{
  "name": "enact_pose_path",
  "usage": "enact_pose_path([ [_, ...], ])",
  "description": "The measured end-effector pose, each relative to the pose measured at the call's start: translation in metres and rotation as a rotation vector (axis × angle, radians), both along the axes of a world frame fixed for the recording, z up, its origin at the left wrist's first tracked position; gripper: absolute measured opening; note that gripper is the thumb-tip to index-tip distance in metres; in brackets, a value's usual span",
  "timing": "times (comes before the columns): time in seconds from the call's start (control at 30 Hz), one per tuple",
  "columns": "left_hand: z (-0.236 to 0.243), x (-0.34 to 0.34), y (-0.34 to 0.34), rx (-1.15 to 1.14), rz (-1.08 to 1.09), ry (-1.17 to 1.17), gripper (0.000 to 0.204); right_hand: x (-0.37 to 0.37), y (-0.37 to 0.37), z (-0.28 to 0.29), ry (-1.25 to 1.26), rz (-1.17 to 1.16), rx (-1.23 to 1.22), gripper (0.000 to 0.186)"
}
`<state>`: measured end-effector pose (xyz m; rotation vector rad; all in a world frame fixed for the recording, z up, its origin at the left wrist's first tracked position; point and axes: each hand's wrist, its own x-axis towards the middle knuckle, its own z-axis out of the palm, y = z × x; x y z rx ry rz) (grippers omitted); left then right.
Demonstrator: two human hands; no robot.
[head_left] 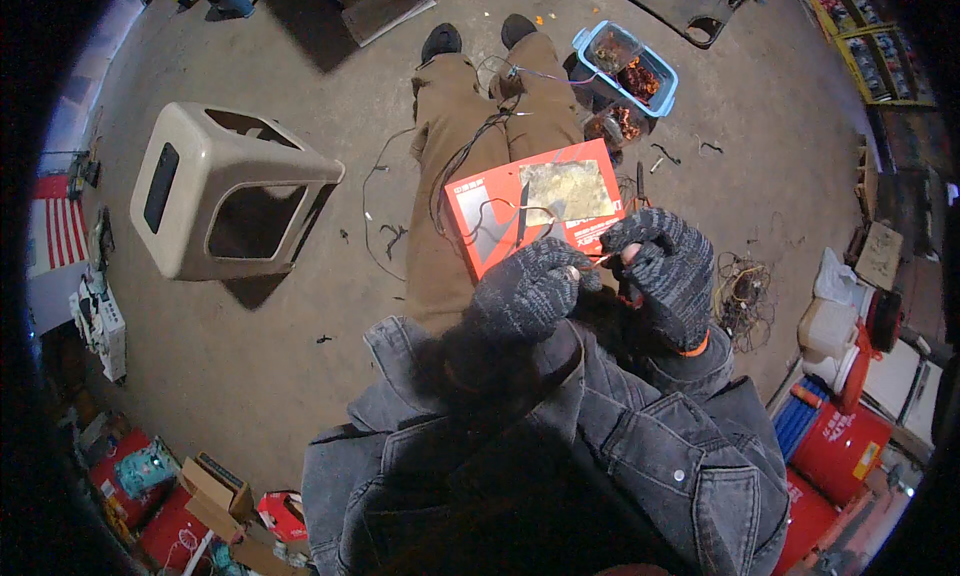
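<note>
I sit on the concrete floor with my legs stretched out, in brown trousers. A red flat box (480, 211) lies across my lap, with a worn pale patch on its lid and a knife-like tool lying on it. My left hand (528, 291) and my right hand (665, 266), both in dark knitted gloves, are held together just below the box. Between their fingertips they pinch a thin copper-coloured wire (600, 260). Dark thin cables (470, 146) trail over my legs toward my shoes.
A beige plastic stool (225, 191) lies on its side at left. A light-blue tray (628, 68) with copper scraps sits by my right leg, next to small containers. A tangle of wire (742, 294) lies at right. Red buckets (845, 446) and cardboard boxes (215, 491) stand nearby.
</note>
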<state>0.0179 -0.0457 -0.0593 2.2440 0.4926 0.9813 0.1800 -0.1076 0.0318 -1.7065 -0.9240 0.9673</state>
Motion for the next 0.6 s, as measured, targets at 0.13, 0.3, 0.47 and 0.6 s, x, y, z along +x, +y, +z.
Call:
enact_pose_path([
  [0.13,0.017,0.0,0.004,0.181,0.036,0.142,0.005,-0.003,0.0,0.0,-0.085,-0.033,0.016,0.016],
  [0.3,0.037,-0.015,0.015,-0.192,-0.032,0.019,0.011,-0.003,0.002,-0.007,-0.074,-0.22,0.033,0.02],
  [0.47,0.043,-0.012,0.014,-0.077,0.047,0.022,0.015,-0.003,0.002,-0.007,-0.055,-0.228,0.062,0.022],
  [0.6,0.055,-0.014,0.014,-0.463,0.185,0.007,0.023,0.002,0.001,0.001,-0.101,-0.112,-0.044,0.013],
])
